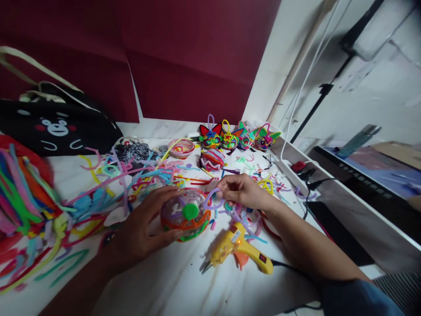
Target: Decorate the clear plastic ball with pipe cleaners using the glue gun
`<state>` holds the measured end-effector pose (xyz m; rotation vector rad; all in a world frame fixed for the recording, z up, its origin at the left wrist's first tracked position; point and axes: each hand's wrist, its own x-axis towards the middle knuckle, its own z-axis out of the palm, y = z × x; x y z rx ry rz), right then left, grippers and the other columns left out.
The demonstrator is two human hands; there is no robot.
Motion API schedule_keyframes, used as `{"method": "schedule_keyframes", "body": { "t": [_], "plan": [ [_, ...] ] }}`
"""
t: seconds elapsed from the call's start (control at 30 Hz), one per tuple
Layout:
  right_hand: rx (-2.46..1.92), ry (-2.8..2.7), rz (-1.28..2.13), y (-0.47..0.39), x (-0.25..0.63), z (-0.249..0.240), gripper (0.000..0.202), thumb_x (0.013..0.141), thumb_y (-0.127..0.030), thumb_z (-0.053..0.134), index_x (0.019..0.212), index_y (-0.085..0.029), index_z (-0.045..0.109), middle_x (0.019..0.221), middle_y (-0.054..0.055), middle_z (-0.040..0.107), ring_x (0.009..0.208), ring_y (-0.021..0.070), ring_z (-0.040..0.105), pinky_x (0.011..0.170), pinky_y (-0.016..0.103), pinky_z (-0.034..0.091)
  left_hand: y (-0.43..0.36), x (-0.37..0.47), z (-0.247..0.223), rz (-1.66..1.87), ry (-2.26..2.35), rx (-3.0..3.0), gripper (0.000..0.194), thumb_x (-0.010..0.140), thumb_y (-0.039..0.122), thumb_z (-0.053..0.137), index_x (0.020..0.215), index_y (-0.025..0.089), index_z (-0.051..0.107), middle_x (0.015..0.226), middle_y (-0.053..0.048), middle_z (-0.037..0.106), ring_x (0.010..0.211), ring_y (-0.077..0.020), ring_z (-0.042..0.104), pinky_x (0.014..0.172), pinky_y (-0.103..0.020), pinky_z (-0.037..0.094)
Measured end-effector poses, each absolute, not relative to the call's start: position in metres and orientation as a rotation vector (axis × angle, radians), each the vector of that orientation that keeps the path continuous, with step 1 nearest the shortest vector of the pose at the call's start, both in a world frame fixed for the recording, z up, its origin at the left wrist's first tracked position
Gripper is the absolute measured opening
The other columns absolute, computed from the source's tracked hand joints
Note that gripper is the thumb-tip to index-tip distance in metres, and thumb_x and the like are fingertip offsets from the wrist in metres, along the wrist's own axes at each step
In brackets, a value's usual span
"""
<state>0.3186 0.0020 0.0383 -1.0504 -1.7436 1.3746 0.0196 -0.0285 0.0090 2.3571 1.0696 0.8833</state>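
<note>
My left hand (144, 230) is wrapped around the clear dome (186, 214), fingers closed on its side; the dome sits on the white surface (171, 281), banded with orange and green pipe cleaner and carrying a green disc (190, 211) on top. My right hand (241, 191) pinches a lilac pipe cleaner (213, 199) just beside the dome. Yellow glue gun (238, 250) lies near, in front. Finished cat faces (238, 137) stand at the back, loose pipe cleaners (29, 197) piled left.

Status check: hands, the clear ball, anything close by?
Left hand cups clear ball. Right hand pinches purple pipe cleaner beside it. Glue gun lies just below.
</note>
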Motion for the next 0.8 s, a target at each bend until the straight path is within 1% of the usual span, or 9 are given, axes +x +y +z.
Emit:
{"method": "schedule_keyframes", "body": {
  "t": [0.07, 0.13, 0.23, 0.37, 0.5, 0.67, 0.8],
  "plan": [
    [-1.05, -1.764, 1.351, 0.001, 0.319, 0.039, 0.039, 0.073, -0.05, 0.08, 0.081, -0.015, 0.065, 0.061, -0.005, 0.056, 0.049, 0.0066, 0.046, 0.047, 0.019, 0.038, -0.029, 0.022, 0.009, 0.884, 1.074, 2.39, 0.063, 0.086, 0.052, 0.067, 0.142, 0.039, 0.041, 0.147, -0.004, 0.047, 0.136, -0.0345, 0.047, 0.111, -0.049, 0.044],
    [-1.058, -1.822, 1.286, 0.0, 0.318, 0.039, 0.036, 0.077, -0.049, 0.076, 0.081, -0.015, 0.064, 0.062, -0.005, 0.054, 0.049, 0.0067, 0.044, 0.047, 0.019, 0.036, -0.03, 0.024, 0.009, 0.872, 1.088, 2.421, 0.062, 0.086, 0.052, 0.066, 0.141, 0.04, 0.04, 0.146, -0.004, 0.046, 0.135, -0.0341, 0.047, 0.111, -0.049, 0.044],
    [-1.097, -1.917, 1.148, -0.001, 0.319, 0.037, 0.029, 0.083, -0.043, 0.069, 0.08, -0.015, 0.062, 0.062, -0.005, 0.051, 0.051, 0.007, 0.042, 0.047, 0.02, 0.033, -0.031, 0.027, 0.01, 0.853, 1.089, 2.457, 0.061, 0.087, 0.052, 0.065, 0.141, 0.041, 0.04, 0.147, -0.004, 0.045, 0.135, -0.0337, 0.046, 0.11, -0.048, 0.044],
    [-1.151, -1.955, 1.023, -0.003, 0.32, 0.038, 0.013, 0.082, -0.027, 0.066, 0.079, -0.015, 0.062, 0.062, -0.005, 0.051, 0.053, 0.0075, 0.041, 0.049, 0.02, 0.032, -0.032, 0.029, 0.014, 0.849, 1.084, 2.458, 0.056, 0.09, 0.051, 0.062, 0.14, 0.041, 0.041, 0.145, -0.003, 0.046, 0.134, -0.0328, 0.046, 0.109, -0.046, 0.044],
    [-1.185, -1.984, 0.94, -0.007, 0.319, 0.043, 0.002, 0.079, -0.017, 0.063, 0.079, -0.015, 0.064, 0.063, -0.004, 0.053, 0.055, 0.008, 0.043, 0.053, 0.019, 0.033, -0.031, 0.028, 0.013, 0.836, 1.093, 2.466, 0.054, 0.091, 0.05, 0.061, 0.139, 0.04, 0.041, 0.145, -0.004, 0.045, 0.134, -0.032, 0.046, 0.109, -0.045, 0.045],
    [-1.242, -2.057, 0.787, -0.014, 0.314, 0.053, 0.009, 0.076, -0.007, 0.061, 0.077, -0.015, 0.064, 0.061, -0.005, 0.054, 0.053, 0.0066, 0.043, 0.054, 0.019, 0.033, -0.031, 0.026, 0.011, 0.821, 1.096, 2.494, 0.051, 0.092, 0.047, 0.06, 0.139, 0.038, 0.041, 0.145, -0.005, 0.045, 0.134, -0.0315, 0.046, 0.111, -0.047, 0.042],
    [-1.282, -2.086, 0.707, -0.016, 0.311, 0.056, 0.01, 0.076, -0.006, 0.062, 0.074, -0.015, 0.063, 0.059, -0.007, 0.052, 0.051, 0.0056, 0.041, 0.053, 0.019, 0.031, -0.033, 0.029, 0.012, 0.861, 1.113, 2.526, 0.047, 0.094, 0.048, 0.057, 0.138, 0.036, 0.043, 0.144, -0.006, 0.047, 0.132, -0.0323, 0.048, 0.109, -0.049, 0.043]
  ]
}}
